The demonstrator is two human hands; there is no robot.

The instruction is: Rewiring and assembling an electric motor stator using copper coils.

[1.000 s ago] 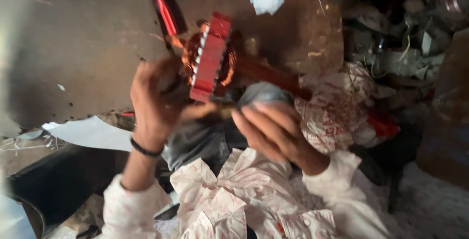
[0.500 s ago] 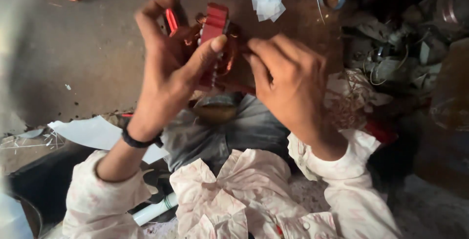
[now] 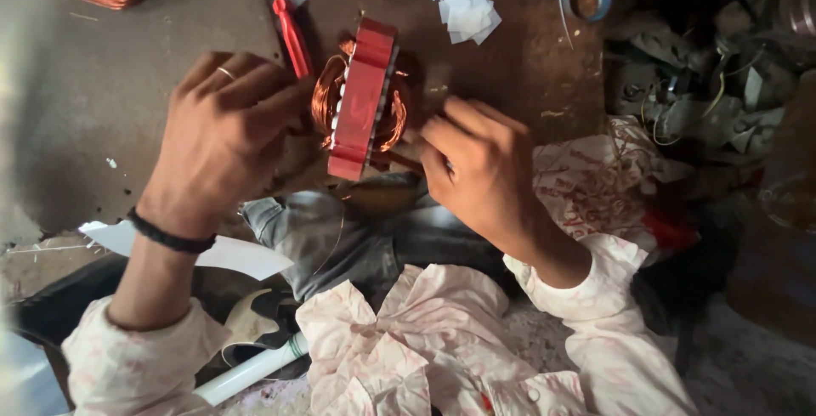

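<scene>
Head view: a red motor stator [image 3: 364,97] with copper windings stands on edge near the centre of the frame, above the person's knee. Left hand [image 3: 225,131], at nine o'clock of the stator, has its fingers closed against the copper coil on that side, apparently steadying the piece. Right hand [image 3: 476,165], at four o'clock, is pinched together on something thin at the stator's lower edge; what it is cannot be made out. A red-handled screwdriver [image 3: 293,35] lies at eleven o'clock, white paper scraps [image 3: 463,12] at one o'clock.
</scene>
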